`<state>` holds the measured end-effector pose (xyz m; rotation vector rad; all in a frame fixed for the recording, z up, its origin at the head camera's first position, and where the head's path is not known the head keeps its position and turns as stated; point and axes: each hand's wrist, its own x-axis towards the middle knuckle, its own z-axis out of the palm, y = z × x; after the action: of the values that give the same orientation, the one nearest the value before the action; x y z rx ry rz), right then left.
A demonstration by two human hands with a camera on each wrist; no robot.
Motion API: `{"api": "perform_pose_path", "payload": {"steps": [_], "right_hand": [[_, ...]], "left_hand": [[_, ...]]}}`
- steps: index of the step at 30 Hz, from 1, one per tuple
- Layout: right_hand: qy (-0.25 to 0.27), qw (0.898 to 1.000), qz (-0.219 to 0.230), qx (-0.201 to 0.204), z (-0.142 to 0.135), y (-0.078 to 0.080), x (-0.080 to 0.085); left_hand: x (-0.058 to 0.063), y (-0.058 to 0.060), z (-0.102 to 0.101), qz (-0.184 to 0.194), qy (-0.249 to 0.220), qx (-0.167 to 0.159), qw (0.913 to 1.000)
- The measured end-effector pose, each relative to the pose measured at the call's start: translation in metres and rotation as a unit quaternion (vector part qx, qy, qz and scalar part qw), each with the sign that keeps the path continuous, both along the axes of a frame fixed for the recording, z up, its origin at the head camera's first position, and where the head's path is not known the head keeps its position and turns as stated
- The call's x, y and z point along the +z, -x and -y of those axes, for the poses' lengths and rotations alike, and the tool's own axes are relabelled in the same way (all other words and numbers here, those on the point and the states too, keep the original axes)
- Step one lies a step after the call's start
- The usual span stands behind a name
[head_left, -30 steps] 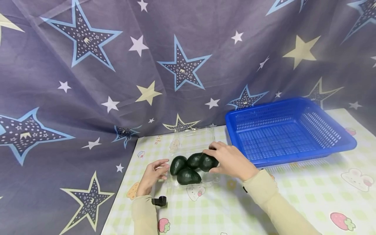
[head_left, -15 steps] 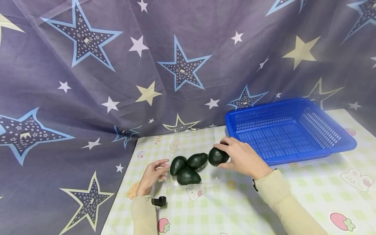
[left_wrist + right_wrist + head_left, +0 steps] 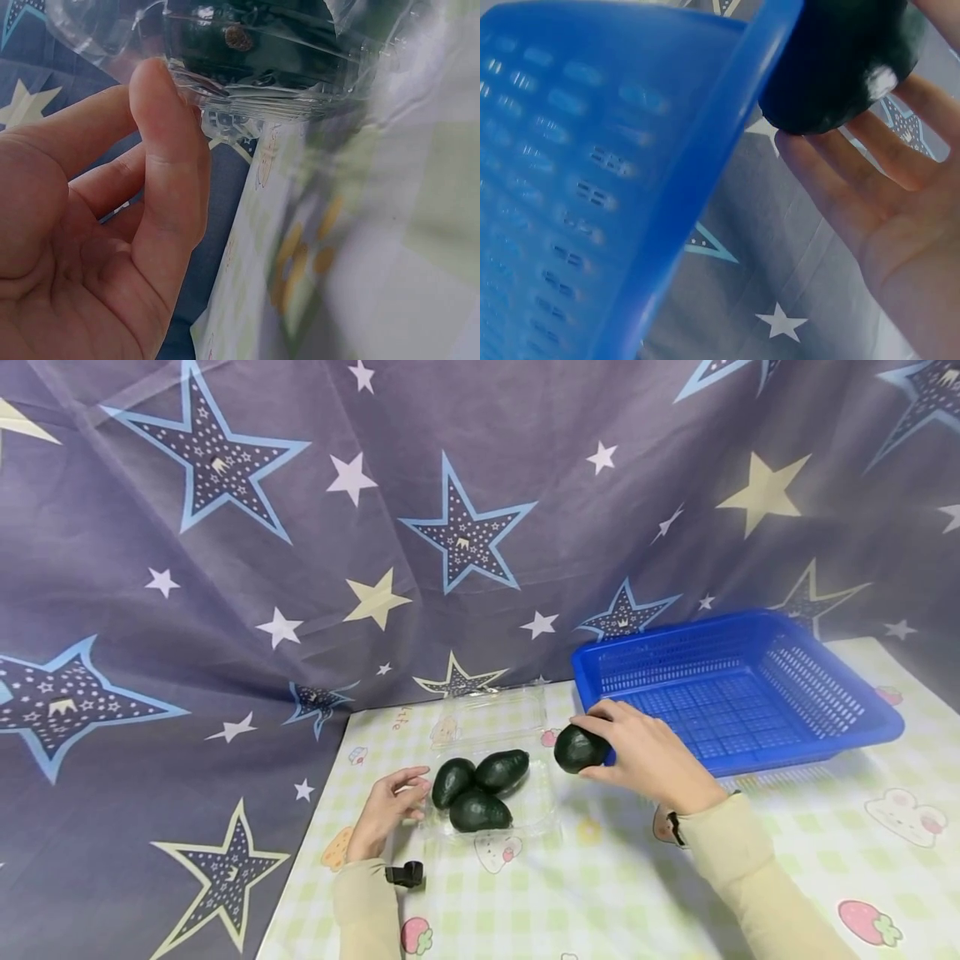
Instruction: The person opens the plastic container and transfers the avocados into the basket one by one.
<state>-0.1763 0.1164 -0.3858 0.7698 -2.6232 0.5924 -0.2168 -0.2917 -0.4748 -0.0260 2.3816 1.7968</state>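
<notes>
Resting relaxed left hand (image 3: 388,814) at the side of a transparent, thin-walled plastic container (image 3: 538,797) on the desk (image 3: 600,893), with 3 glossy, dark green avocados (image 3: 480,812) inside. Gripping 1 rounded avocado (image 3: 579,749) in curled right hand (image 3: 651,756), just beside a perforated blue plastic basket (image 3: 817,689). Backed by creased, star-printed cloth (image 3: 337,552).

4 avocados (image 3: 480,811), 2 hands (image 3: 386,810) (image 3: 652,756), 1 blue basket (image 3: 858,731), apparently 1 clear container (image 3: 538,792), 1 checked tablecloth (image 3: 600,893)
</notes>
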Motion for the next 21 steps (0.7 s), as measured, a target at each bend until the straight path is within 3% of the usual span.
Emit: {"api": "perform_pose_path", "payload": {"steps": [21], "right_hand": [[0.007,0.998,0.027,-0.049,-0.031,0.000,0.001]], "left_hand": [[0.001,0.001,0.001,0.004,0.000,-0.009,1.0000]]}}
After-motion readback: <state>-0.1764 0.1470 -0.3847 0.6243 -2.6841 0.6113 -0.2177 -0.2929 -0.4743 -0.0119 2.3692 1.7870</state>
